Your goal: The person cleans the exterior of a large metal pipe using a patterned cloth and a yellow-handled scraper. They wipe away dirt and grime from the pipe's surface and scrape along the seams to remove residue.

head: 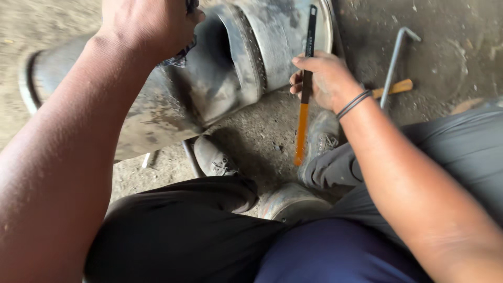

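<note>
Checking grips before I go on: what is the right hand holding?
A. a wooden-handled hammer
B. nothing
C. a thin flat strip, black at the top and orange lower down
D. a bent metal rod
C: the right hand is closed on the thin flat strip, black above and orange below, while the bent metal rod lies apart on the ground.

1. The left hand [144,23] is cut off by the top edge, so its fingers and most of the dark cloth [181,55] they hold stay hidden.
2. The right hand [325,78] covers the middle of the black and orange blade [302,126].
3. The metal rim [220,78] is blurred (its left end especially).
4. The wooden handle [395,87] disappears behind the wrist.
</note>
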